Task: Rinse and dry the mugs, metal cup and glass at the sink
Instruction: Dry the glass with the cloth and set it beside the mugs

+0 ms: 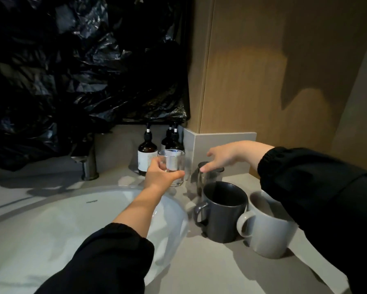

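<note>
My left hand (160, 177) grips a clear glass (172, 162) upright just above the counter, right of the white sink basin (51, 225). My right hand (222, 155) hovers with fingers spread over the metal cup (210, 177), one fingertip at its dark rim. A dark grey mug (222, 215) stands in front of the metal cup, handle to the left. Beside it on the right is a light grey mug (267, 232), partly covered by my right sleeve.
Brown pump bottles (147, 154) stand at the back of the grey counter (210, 262). A metal faucet (89, 164) rises behind the basin. Black plastic sheeting (83, 60) covers the wall above. A wooden panel (263, 81) closes the right side.
</note>
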The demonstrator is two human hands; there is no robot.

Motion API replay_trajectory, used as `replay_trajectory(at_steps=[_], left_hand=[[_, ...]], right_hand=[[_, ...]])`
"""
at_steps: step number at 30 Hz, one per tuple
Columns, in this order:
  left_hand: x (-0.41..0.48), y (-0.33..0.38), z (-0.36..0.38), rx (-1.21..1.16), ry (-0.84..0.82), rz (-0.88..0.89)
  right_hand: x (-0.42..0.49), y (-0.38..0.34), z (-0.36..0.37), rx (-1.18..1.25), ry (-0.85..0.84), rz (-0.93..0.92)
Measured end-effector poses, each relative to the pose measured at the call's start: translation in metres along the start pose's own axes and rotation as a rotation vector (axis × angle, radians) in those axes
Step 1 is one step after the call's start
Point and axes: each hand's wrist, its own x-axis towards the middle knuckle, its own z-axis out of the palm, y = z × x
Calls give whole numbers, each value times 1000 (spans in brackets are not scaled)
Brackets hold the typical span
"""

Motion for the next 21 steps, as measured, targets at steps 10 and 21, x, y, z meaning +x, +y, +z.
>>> replay_trajectory(at_steps=[10, 21], left_hand=[[17, -15, 17, 110, -131, 0], [9, -25, 16, 67, -175, -10]], right_hand=[[29, 9, 15, 58, 62, 9], [34, 7, 22, 82, 189, -120]])
